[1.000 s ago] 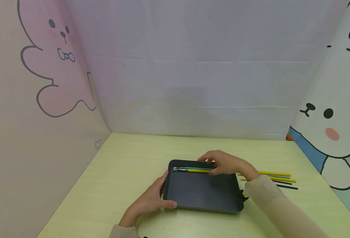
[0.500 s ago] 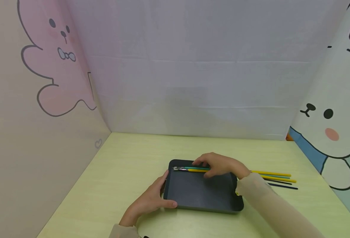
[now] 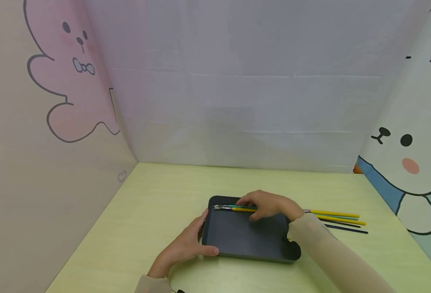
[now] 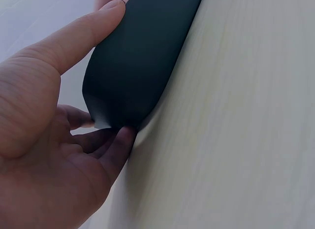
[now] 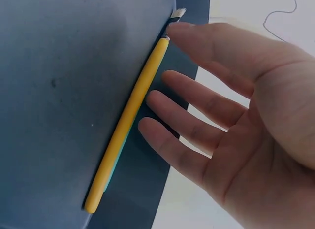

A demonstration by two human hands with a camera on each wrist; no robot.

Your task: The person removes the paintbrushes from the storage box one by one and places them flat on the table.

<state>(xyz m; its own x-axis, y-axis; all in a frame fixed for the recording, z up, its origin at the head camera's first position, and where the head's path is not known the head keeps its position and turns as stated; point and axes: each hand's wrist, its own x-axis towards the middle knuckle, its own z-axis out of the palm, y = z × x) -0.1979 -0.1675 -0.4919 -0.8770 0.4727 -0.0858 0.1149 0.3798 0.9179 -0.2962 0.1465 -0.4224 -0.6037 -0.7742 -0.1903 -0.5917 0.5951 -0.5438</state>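
Observation:
A dark rectangular tray (image 3: 252,238) lies on the table. My left hand (image 3: 188,242) grips its front left corner, thumb on the front rim and fingers along the left side; the left wrist view shows the thumb and fingertips against the tray's outer wall (image 4: 138,56). Along the tray's back wall lie a yellow-handled paintbrush (image 5: 129,115) and a teal-handled paintbrush (image 5: 114,167), side by side. My right hand (image 3: 268,204) is over them with fingers loosely spread; in the right wrist view one fingertip overlaps the metal collar near the yellow brush's bristles.
Right of the tray, several paintbrushes lie on the table (image 3: 175,191): a yellow one (image 3: 336,213) at the back, a dark one (image 3: 351,230) at the front. My right sleeve (image 3: 332,248) hides part of them. Cloth walls (image 3: 237,122) stand around.
My right hand has moved left along the brushes in the tray, slowing in the last half second. The left hand, tray and brushes have stayed in place.

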